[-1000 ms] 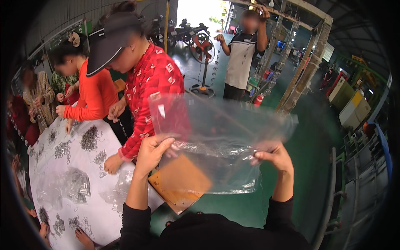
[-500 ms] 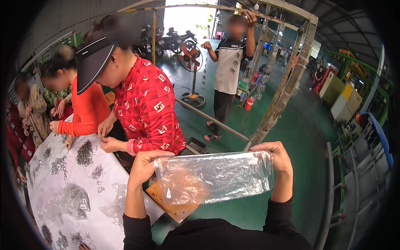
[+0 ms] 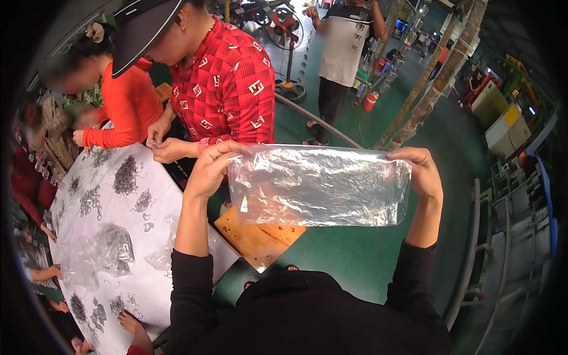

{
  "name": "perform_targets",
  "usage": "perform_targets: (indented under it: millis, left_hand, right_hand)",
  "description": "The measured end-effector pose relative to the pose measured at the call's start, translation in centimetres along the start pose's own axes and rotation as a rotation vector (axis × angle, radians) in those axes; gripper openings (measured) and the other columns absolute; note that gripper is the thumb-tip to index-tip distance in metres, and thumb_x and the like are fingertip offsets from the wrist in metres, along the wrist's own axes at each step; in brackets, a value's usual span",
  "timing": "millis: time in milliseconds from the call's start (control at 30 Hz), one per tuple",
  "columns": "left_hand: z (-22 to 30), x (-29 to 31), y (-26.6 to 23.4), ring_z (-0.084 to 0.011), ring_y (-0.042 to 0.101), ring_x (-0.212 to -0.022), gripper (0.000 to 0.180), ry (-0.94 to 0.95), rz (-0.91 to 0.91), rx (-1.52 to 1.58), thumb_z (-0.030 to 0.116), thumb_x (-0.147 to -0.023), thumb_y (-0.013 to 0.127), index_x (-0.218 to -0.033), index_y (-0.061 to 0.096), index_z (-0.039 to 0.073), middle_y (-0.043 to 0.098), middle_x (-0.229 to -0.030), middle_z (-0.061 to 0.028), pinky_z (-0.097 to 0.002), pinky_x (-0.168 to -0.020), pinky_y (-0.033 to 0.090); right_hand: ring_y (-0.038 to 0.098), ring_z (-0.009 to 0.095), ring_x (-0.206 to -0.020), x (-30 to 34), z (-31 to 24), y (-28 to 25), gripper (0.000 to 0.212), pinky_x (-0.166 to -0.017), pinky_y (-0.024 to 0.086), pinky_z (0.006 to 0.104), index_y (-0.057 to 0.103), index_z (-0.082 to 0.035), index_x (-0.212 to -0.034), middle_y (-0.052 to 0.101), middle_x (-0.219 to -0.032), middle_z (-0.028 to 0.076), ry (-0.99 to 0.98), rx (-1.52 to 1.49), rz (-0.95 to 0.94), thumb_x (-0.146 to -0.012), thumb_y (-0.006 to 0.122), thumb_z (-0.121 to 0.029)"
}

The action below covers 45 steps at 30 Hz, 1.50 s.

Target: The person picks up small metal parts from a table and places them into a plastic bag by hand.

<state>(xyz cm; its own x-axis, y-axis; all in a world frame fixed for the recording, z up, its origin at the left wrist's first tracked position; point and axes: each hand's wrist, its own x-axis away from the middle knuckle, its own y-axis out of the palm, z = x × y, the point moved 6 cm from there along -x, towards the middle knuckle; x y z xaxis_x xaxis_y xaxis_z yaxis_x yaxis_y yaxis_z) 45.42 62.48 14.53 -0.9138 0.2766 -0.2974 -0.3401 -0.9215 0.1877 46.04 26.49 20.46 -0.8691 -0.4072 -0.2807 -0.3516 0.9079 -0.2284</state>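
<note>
The left hand (image 3: 212, 170) pinches a clear plastic bag (image 3: 319, 188) by its upper left corner, the right hand (image 3: 421, 170) by its upper right; it hangs between them (creased and shiny). Lower down sits a wooden board (image 3: 259, 244). Leftward, a white table (image 3: 164, 204) bears metal pieces (image 3: 125, 177). Beyond stand a red-shirted co-worker (image 3: 228, 89) and, farther, a fan (image 3: 284, 28).

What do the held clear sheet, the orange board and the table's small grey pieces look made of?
Sheet: thin glossy plastic; see-through, with crinkled highlights. Board: probably wood, finish unclear; orange-brown with dark spots. Pieces: perhaps dull metal, being grey, but too small to be sure.
</note>
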Motion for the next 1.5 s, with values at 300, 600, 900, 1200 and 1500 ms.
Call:
perform_targets:
  millis: [300,600,900,1200,1500]
  left_hand:
    - [-0.1,1.2,-1.4,-0.0220,0.056,-0.091,0.048,0.003,-0.063,-0.131,0.035,-0.090,0.036,-0.098,0.054,-0.010,0.057,-0.098,-0.0154,-0.0339,-0.079,0.045]
    - [-1.9,-2.6,11.8,-0.0310,0.047,-0.110,0.071,0.119,-0.374,-0.765,0.029,-0.064,0.072,-0.122,0.042,0.002,0.050,-0.117,-0.0190,-0.0355,-0.092,0.038]
    - [-8.1,-3.2,11.6,-0.0157,0.062,-0.074,0.019,-0.316,0.000,0.117,0.014,-0.079,0.062,-0.092,0.060,0.000,0.061,-0.085,-0.0050,-0.0260,-0.063,0.050]
    - [-9.4,-1.0,12.0,-0.0104,0.059,-0.073,0.020,-0.346,0.286,0.086,0.016,-0.081,0.061,-0.096,0.058,0.003,0.061,-0.085,-0.0033,-0.0234,-0.063,0.048]
    - [-11.1,3.8,8.9,0.0003,0.049,-0.062,0.017,-0.503,0.266,-0.330,0.018,-0.081,0.062,-0.091,0.064,0.004,0.062,-0.076,0.0044,-0.0156,-0.055,0.037]
  right_hand:
    - [0.049,0.026,-0.106,0.9,-3.4,3.2,0.050,-0.090,0.038,0.0340,0.056,0.002,-0.110,0.050,-0.116,0.015,-0.124,0.174,-0.403,-0.067,0.065,-0.023]
    - [0.059,0.027,-0.081,-2.3,-4.4,9.1,0.015,-0.071,0.047,0.0329,0.063,0.001,-0.083,0.062,-0.090,0.008,-0.318,0.587,-0.458,-0.069,0.060,0.002]
    - [0.044,0.024,-0.116,0.1,5.6,-2.1,0.087,-0.095,0.036,0.0379,0.032,0.000,-0.129,0.046,-0.123,0.016,-0.109,-0.216,0.100,-0.067,0.067,-0.051]
    - [0.060,0.013,-0.072,3.5,12.7,7.2,0.029,-0.062,0.044,0.0226,0.059,0.001,-0.097,0.063,-0.080,0.007,0.409,-0.402,0.149,-0.074,0.068,-0.015]
    - [0.057,0.008,-0.064,2.4,15.7,8.0,0.021,-0.057,0.042,0.0183,0.064,0.000,-0.093,0.064,-0.077,0.004,0.517,-0.217,-0.126,-0.076,0.066,-0.013]
